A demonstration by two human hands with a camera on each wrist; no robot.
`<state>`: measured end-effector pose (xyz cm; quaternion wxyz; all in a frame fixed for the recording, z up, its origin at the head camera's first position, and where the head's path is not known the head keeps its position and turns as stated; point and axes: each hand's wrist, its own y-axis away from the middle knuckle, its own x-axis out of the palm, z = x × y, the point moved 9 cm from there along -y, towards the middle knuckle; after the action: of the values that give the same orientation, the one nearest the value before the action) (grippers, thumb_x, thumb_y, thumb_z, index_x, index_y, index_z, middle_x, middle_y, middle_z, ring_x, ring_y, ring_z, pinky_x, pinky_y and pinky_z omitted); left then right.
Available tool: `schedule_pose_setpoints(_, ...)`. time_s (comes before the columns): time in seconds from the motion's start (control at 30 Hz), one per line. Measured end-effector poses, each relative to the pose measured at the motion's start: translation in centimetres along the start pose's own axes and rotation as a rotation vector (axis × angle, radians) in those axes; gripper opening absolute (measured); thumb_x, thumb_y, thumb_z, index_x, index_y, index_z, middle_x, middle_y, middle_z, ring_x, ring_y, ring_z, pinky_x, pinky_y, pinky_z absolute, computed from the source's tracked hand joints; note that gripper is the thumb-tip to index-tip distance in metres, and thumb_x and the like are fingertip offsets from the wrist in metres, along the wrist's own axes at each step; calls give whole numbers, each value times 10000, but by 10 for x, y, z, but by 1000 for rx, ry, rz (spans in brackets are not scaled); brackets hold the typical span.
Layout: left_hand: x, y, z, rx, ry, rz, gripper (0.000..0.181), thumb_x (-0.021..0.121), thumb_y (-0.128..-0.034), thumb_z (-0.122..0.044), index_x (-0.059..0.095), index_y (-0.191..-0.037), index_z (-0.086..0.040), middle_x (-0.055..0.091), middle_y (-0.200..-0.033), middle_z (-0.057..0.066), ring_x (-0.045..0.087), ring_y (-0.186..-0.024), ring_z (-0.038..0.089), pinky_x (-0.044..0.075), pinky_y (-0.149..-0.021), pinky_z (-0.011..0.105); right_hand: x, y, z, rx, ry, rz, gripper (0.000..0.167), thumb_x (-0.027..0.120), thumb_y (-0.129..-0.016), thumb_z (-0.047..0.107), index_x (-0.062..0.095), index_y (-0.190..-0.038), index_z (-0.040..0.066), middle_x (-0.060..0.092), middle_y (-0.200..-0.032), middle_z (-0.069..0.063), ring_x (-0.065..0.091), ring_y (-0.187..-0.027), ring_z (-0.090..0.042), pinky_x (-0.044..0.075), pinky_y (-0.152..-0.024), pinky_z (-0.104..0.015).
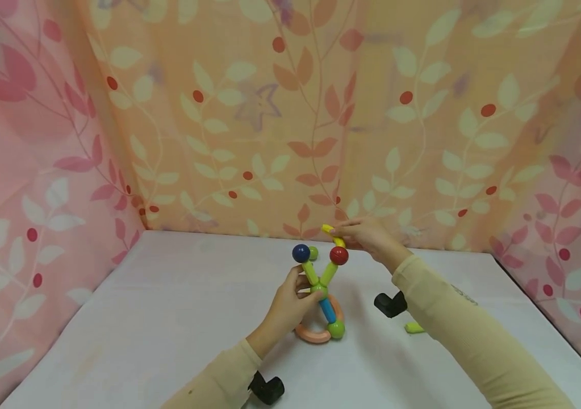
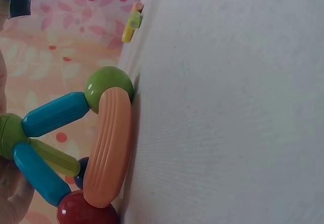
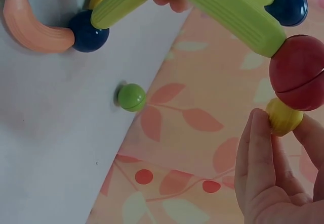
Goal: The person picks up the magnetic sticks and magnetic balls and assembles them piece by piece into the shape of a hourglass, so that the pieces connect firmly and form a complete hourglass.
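Note:
A construction of toy sticks and balls stands on the table. My left hand [image 1: 292, 301] grips it at the middle green ball [image 1: 319, 291], where several sticks meet. Below are blue sticks [image 2: 56, 114] and a ring of curved orange sticks [image 2: 109, 148] joined by balls. Two light green sticks [image 3: 235, 19] rise in a V, topped by a blue ball [image 1: 301, 253] and a red ball [image 1: 338, 255]. My right hand [image 3: 283, 178] pinches a yellow curved stick [image 1: 327, 228], its end touching the red ball. Fingers hide part of that stick.
A loose green ball [image 3: 131, 97] lies on the table [image 1: 167, 318] behind the construction. To the right is a light green stick [image 1: 414, 328], partly behind the right sleeve. Black devices [image 1: 390, 305] show by both wrists. Patterned curtains [image 1: 270, 142] enclose the back and sides.

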<state>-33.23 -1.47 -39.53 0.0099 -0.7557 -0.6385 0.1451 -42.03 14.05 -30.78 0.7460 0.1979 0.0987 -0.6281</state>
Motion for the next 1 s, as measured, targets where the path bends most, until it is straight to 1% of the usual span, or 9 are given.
schedule_pose_setpoints(0.1, 0, 0, -1, -1, -13, -21, 577, 704, -928, -176, 438, -1424, -47, 629, -1270, 144, 615, -1188, 287, 563, -960, 342, 1, 3, -1, -3, 9, 15, 406, 691, -943, 272, 659, -1249, 7, 705, -1136, -106, 703, -920, -153, 577, -922, -318)
schedule_pose_setpoints(0.23, -8, 1, -7, 22, -39, -97, 532, 736, -887, -137, 541, -1370, -32, 562, -1226, 145, 606, -1156, 294, 579, -905, 284, 2, 9, 0, -22, 27, 37, 407, 671, -955, 254, 643, -1283, 16, 666, -1254, -163, 689, -1064, -250, 559, -967, -377)
schedule_pose_setpoints(0.3, -13, 2, -10, 32, -28, -136, 545, 743, -877, -121, 544, -1376, -30, 552, -1221, 146, 608, -1143, 289, 579, -897, 270, 2, 11, 0, -29, 20, 47, 411, 665, -959, 241, 632, -1299, 12, 651, -1285, -179, 694, -1061, -245, 558, -966, -383)
schedule_pose_setpoints(0.4, -20, 1, -15, 48, 5, -170, 641, 728, -891, -109, 445, -1460, -25, 581, -1235, 146, 606, -1153, 275, 571, -919, 278, 2, 13, 0, -35, -1, 58, 420, 661, -961, 225, 617, -1312, -2, 644, -1294, -185, 713, -969, -177, 573, -937, -360)
schedule_pose_setpoints(0.47, -22, 1, -17, 53, 32, -173, 705, 713, -905, -104, 362, -1512, -32, 595, -1245, 147, 600, -1165, 269, 564, -939, 288, 2, 14, -1, -34, -28, 65, 422, 666, -958, 208, 612, -1312, -16, 630, -1309, -189, 714, -919, -132, 581, -915, -343)
schedule_pose_setpoints(0.53, -23, 1, -19, 64, 44, -170, 738, 694, -920, -100, 300, -1540, -32, 603, -1247, 161, 597, -1176, 276, 559, -956, 306, 3, 14, -1, -41, -46, 77, 429, 670, -955, 199, 607, -1315, -25, 606, -1339, -197, 714, -913, -121, 584, -906, -335)
schedule_pose_setpoints(0.67, -23, 2, -22, 83, 44, -158, 725, 664, -941, -82, 276, -1552, -72, 614, -1260, 168, 597, -1183, 281, 555, -972, 327, 5, 15, 0, -67, -53, 99, 434, 676, -949, 200, 611, -1317, -20, 579, -1381, -196, 716, -963, -138, 570, -943, -361)
schedule_pose_setpoints(0.87, -25, 2, -23, 96, 44, -161, 736, 651, -943, -44, 268, -1558, -170, 631, -1256, 139, 606, -1182, 263, 555, -974, 325, 8, 18, 6, -112, 37, 113, 403, 677, -944, 220, 647, -1281, 1, 644, -1274, -179, 687, -1020, -184, 551, -990, -405)
schedule_pose_setpoints(1.0, -25, 1, -25, 110, 49, -161, 728, 645, -942, -31, 279, -1553, -181, 633, -1258, 140, 607, -1180, 267, 559, -966, 316, 9, 19, 10, -125, 95, 114, 382, 674, -944, 231, 668, -1254, 7, 614, -1307, -164, 662, -1080, -224, 540, -1008, -419)
